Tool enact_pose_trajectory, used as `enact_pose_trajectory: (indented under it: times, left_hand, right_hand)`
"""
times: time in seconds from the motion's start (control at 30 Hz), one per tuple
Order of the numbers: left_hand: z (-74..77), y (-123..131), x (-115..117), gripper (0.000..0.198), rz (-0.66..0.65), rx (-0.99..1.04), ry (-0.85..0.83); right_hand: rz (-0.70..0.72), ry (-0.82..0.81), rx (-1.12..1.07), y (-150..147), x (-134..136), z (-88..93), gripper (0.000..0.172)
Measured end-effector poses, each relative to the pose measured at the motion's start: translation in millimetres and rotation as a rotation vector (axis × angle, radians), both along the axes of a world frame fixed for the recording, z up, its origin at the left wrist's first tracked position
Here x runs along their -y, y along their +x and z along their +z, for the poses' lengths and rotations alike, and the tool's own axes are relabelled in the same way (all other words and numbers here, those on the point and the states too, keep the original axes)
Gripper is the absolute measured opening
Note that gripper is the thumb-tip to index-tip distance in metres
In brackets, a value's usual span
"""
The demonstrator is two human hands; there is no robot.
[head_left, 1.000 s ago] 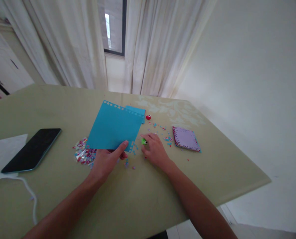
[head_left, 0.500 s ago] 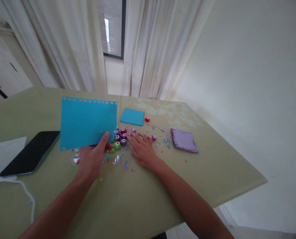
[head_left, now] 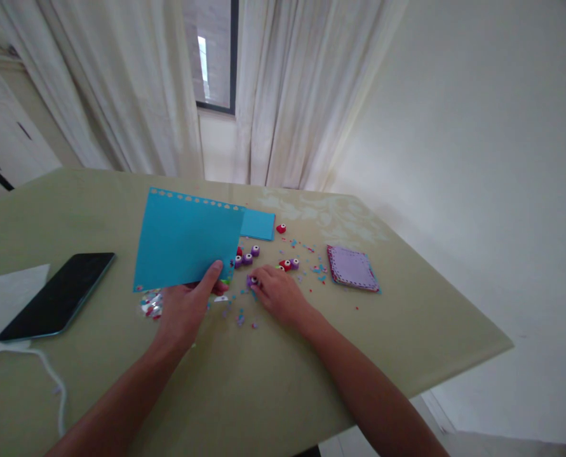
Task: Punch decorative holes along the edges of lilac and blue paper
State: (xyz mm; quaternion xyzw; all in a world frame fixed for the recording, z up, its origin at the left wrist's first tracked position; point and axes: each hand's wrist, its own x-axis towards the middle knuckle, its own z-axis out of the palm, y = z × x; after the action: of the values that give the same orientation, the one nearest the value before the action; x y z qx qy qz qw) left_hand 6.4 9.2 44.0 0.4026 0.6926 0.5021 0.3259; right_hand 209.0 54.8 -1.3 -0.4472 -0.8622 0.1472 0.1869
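Note:
My left hand (head_left: 185,314) grips a blue sheet of paper (head_left: 190,241) by its lower right corner, thumb in front, and holds it raised above the table. Small shapes are cut along the sheet's top edge and at its right and lower left corners. The fingers of my right hand (head_left: 283,292) are closed around a small purple craft punch (head_left: 252,280) at the tabletop. Several more punches, such as a purple one (head_left: 248,259), sit just behind, partly hidden by the sheet. A red punch (head_left: 287,264) is beyond my right hand.
Behind the sheet lies a blue paper stack (head_left: 260,225), beside a lone red punch (head_left: 281,228). A lilac stack with punched edges (head_left: 353,269) is at right. Paper bits (head_left: 241,317) are scattered about. A black phone (head_left: 61,295), white paper (head_left: 11,298) and white cable (head_left: 58,381) are at left.
My left hand has moved right with the blue sheet, now tilted and overlapping the blue stack. My right hand has drawn back slightly, its spread fingers now closed on a purple punch.

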Motion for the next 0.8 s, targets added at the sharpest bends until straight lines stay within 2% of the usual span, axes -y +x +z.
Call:
enact_pose_trajectory:
  times: [0.17,0.23,0.43,0.6,0.8]
  left_hand:
    - [-9.7,3.7,0.5,0.046,-0.084,-0.031,0.011]
    - [-10.0,7.4,2.0,0.046,-0.133,-0.032,0.018]
    - [-9.9,16.0,6.2,0.044,-0.215,-0.008,-0.011]
    - [-14.7,14.2,6.3,0.046,-0.231,-0.046,-0.021]
    - [-9.7,14.8,6.7,0.043,-0.222,-0.029,0.0]
  right_hand:
    - [-0.127,-0.308,-0.72,8.5,4.1,1.3,0.033]
    - [-0.129,-0.392,-0.887,9.7,4.9,4.4,0.033]
    - [-0.13,-0.568,-1.022,7.8,8.0,12.0,0.041]
    - [-0.125,-0.577,-1.072,4.6,11.9,15.1,0.044]
    - [-0.16,-0.603,-1.058,2.2,15.8,20.9,0.045]
